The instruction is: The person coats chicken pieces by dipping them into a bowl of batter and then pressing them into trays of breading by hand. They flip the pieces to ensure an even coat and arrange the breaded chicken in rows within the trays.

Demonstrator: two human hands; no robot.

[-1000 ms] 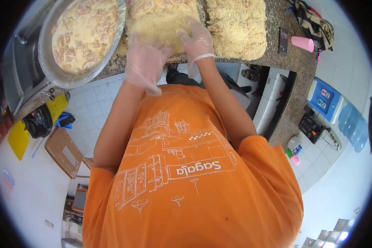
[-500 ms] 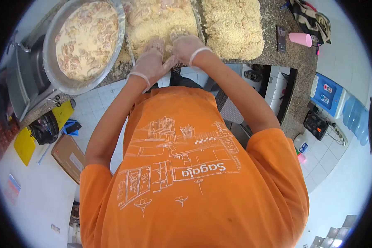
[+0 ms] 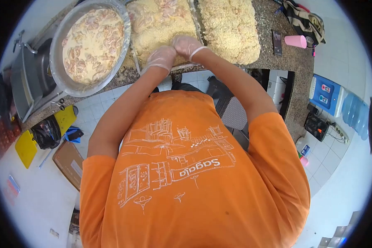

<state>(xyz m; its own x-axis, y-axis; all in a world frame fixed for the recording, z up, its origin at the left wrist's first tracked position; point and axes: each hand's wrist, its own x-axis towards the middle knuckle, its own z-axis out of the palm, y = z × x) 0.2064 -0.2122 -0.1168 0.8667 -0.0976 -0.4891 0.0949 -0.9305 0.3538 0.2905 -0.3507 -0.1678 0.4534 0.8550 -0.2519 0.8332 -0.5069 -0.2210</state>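
Observation:
Both hands wear clear plastic gloves and meet at the near edge of a tray of crumb-covered meat (image 3: 163, 25). My left hand (image 3: 163, 57) is curled over the crumbs, its fingertips hidden. My right hand (image 3: 186, 46) touches it from the right, fingers bent inward; whatever lies beneath them cannot be made out. Left of them stands a large metal bowl (image 3: 127, 39) of meat pieces in pale batter (image 3: 91, 45). To the right is a second crumb-coated batch (image 3: 229, 31).
On the speckled counter (image 3: 295, 62) at right lie a dark phone (image 3: 277, 42), a pink cup (image 3: 295, 41) and a striped cloth (image 3: 306, 20). A metal sink (image 3: 41, 66) is at the left. Scissors (image 3: 60, 104) hang near the counter edge.
My hands have drawn closer together, and the fingers that were spread on the crumbs are now curled. The view has shifted slightly.

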